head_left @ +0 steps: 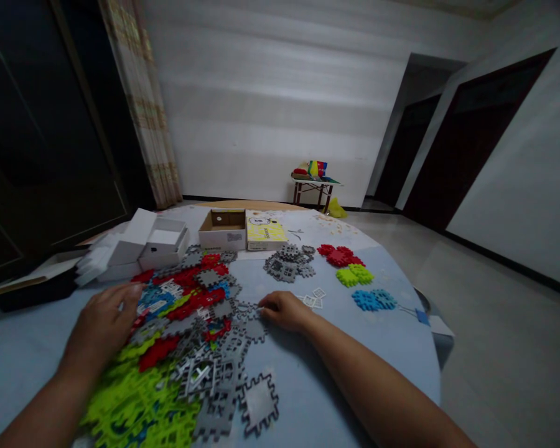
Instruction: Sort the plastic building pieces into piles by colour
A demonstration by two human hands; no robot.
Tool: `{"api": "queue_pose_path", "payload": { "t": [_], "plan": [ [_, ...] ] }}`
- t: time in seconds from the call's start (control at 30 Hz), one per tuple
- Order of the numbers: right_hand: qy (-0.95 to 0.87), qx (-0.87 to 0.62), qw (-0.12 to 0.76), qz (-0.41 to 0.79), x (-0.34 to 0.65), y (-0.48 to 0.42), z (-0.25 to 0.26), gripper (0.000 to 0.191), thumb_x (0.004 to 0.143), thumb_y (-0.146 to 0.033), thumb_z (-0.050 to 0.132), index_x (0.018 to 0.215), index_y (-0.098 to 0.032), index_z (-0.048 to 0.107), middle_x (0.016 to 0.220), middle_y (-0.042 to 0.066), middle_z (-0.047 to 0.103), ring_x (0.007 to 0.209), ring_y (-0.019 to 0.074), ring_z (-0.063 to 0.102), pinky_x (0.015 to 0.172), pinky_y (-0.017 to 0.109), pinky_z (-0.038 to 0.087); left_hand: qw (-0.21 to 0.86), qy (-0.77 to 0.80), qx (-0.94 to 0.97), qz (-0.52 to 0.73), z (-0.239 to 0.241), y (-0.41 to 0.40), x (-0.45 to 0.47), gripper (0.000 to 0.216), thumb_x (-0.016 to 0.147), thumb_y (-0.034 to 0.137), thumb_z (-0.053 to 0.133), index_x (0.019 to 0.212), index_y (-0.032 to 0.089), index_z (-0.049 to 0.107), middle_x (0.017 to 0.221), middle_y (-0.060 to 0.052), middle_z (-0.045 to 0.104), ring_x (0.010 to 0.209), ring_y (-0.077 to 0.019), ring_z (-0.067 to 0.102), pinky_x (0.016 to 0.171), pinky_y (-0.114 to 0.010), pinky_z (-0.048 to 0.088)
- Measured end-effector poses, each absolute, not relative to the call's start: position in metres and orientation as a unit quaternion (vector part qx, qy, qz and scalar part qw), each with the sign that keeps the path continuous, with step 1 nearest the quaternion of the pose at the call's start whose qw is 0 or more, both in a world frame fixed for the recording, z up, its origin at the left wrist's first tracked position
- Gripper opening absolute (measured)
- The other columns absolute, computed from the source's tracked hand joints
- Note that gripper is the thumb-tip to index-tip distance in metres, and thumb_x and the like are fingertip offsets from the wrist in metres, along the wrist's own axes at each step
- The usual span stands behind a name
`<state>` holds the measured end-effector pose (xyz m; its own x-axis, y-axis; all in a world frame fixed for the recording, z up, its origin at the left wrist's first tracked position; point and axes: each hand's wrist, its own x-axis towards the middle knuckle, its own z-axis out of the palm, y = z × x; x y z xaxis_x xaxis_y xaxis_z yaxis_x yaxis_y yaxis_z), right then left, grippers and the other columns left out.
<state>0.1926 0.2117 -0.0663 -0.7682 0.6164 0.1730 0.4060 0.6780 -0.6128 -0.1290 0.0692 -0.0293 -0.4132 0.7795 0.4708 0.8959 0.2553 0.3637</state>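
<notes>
My left hand [103,318] rests against the left edge of a mixed pile of toothed plastic building tiles, its fingers loosely extended with the thumb a little apart. Red tiles [155,353], blue tiles [152,298] and lime-green tiles [137,404] lie beside and below it. On the pile's right side, the curled fingertips of my right hand [285,310] are closed at the edge of a grey tile [247,309]. Another grey tile [259,403] lies flat at the near end of the pile.
Sorted groups stand to the right: grey tiles [284,267], red tiles [340,256], lime-green tiles [354,274] and blue tiles [373,300]. White square frames [313,300] lie nearby. Behind are an open box [221,239], a yellow lid [266,233] and white boxes [161,258].
</notes>
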Motion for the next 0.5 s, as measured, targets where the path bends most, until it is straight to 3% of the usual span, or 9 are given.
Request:
{"api": "queue_pose_path", "payload": {
  "t": [0.13, 0.27, 0.5],
  "plan": [
    [-0.911, -0.279, 0.172, 0.249, 0.192, 0.21, -0.063, 0.028, 0.074, -0.025, 0.052, 0.098, -0.019, 0.066, 0.082, 0.003, 0.063, 0.069, 0.0128, 0.055, 0.064, 0.022, 0.04, 0.089, -0.728, -0.628, -0.26, 0.0, 0.075, -0.086, 0.043, 0.082, 0.045, 0.031, 0.099, 0.016, 0.059, 0.107, -0.012, 0.059, 0.104, -0.0214, 0.049, 0.097, -0.032, 0.032],
    [-0.891, -0.288, 0.161, 0.311, 0.205, 0.212, -0.061, 0.028, 0.075, -0.027, 0.053, 0.099, -0.019, 0.065, 0.076, 0.001, 0.065, 0.064, 0.0121, 0.055, 0.06, 0.021, 0.039, 0.011, -0.666, -0.716, -0.21, 0.028, 0.078, -0.026, 0.039, 0.08, 0.049, 0.036, 0.096, 0.024, 0.061, 0.107, -0.005, 0.06, 0.104, -0.0196, 0.049, 0.093, -0.031, 0.035],
    [-0.774, -0.349, 0.29, 0.442, 0.24, 0.215, -0.071, 0.025, 0.079, -0.027, 0.048, 0.092, -0.014, 0.065, 0.07, 0.002, 0.066, 0.06, 0.0105, 0.056, 0.059, 0.021, 0.041, -0.069, -0.629, -0.77, -0.079, 0.013, 0.092, 0.048, 0.035, 0.08, 0.044, 0.037, 0.094, 0.025, 0.062, 0.1, -0.007, 0.059, 0.095, -0.0221, 0.051, 0.086, -0.037, 0.036]
  ]
}}
